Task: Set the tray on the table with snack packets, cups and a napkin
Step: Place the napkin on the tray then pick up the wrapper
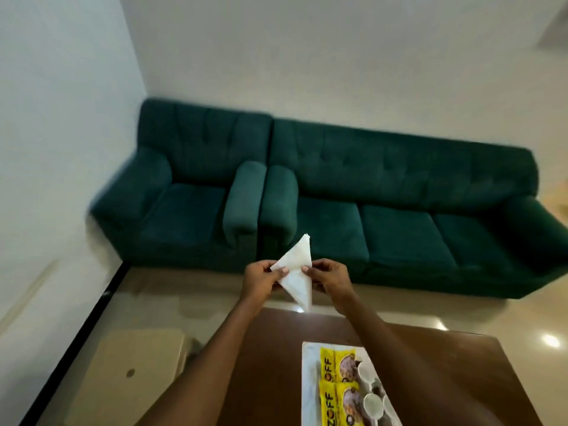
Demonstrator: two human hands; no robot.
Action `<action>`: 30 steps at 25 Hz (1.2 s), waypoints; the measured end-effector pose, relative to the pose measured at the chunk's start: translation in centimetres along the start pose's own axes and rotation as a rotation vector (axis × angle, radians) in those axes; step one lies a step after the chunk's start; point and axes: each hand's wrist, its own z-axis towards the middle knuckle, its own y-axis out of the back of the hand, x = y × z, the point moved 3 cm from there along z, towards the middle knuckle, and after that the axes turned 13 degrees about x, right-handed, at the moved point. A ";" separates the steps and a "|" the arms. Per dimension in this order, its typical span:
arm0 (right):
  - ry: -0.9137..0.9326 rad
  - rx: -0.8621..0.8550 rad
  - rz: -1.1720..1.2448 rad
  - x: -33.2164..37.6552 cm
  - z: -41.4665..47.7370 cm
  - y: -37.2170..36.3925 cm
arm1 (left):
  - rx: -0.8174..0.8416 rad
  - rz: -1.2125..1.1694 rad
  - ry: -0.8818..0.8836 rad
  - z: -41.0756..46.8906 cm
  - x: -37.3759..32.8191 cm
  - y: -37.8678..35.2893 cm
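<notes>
Both hands hold a white napkin up in the air above the far edge of the tabletop.

The left hand [261, 279] and right hand [330, 279] each pinch a side of the folded, pointed napkin [296, 272], fingers closed on it. Nearer the person, a white tray [309, 392] sits on the brown tabletop [267, 364], carrying two yellow snack packets [333, 385] side by side with small white cups [370, 401] just beside them. A green sofa [384, 204] lines the wall beyond.
</notes>
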 end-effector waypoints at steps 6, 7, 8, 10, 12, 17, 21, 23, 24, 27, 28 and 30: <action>0.235 -0.023 0.048 11.1 -6.3 13.6 | 0.034 0.080 -0.212 0.1 -11.6 -16.2; 0.258 -0.010 0.043 12.4 -7.2 16.4 | 0.025 0.079 -0.230 0.0 -12.9 -19.0; 0.283 0.003 0.033 13.6 -8.2 19.4 | 0.022 0.078 -0.257 0.1 -14.1 -21.9; 0.325 0.034 0.027 15.4 -10.1 25.1 | 0.010 0.062 -0.313 0.6 -16.0 -27.5; 0.339 0.060 0.037 16.3 -11.4 29.3 | -0.003 0.068 -0.329 1.1 -17.3 -31.6; 0.315 0.041 0.043 14.8 -13.3 37.2 | 0.044 0.105 -0.283 3.0 -17.4 -40.3; 0.277 -0.113 0.136 10.4 -12.9 41.2 | 0.094 0.143 -0.216 5.4 -13.8 -43.7; 0.216 -0.181 0.191 6.8 -12.0 42.3 | 0.096 0.170 -0.148 6.5 -10.4 -44.5; 0.170 -0.207 0.212 4.3 -11.5 42.6 | 0.098 0.173 -0.109 6.9 -8.0 -44.6; 0.032 -0.261 0.261 -4.5 -10.2 43.8 | 0.073 0.182 0.022 7.9 0.7 -45.3; -0.016 -0.275 0.271 -8.0 -10.1 44.0 | 0.049 0.188 0.069 7.9 4.2 -45.2; -0.121 -0.301 0.297 -16.3 -9.9 43.8 | -0.023 0.189 0.189 7.1 12.9 -44.7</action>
